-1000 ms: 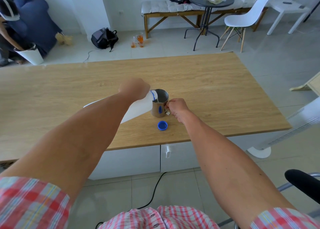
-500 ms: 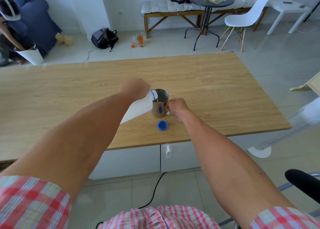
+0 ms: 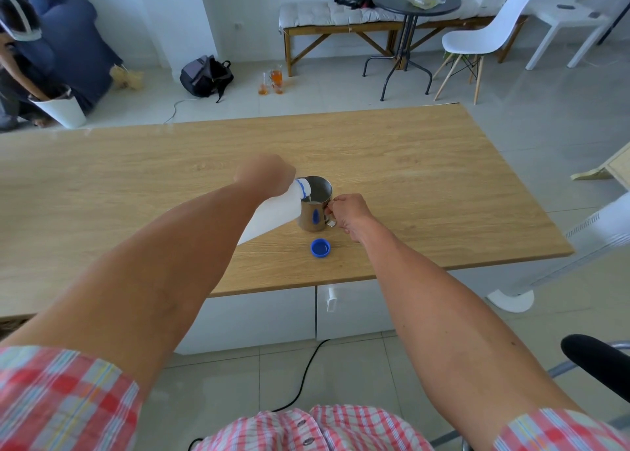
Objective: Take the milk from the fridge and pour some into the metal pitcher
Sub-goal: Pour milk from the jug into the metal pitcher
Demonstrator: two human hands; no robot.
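Milk is now showing inside the metal pitcher (image 3: 316, 203) as the left hand (image 3: 266, 175), wrapped around the milk bottle (image 3: 272, 213), is tipping it slowly, while the right hand (image 3: 348, 209) is pinching the handle to be steadying it

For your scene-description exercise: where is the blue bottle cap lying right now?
In the head view, the blue bottle cap lies on the wooden table, near its front edge, just in front of the metal pitcher and left of the right hand.
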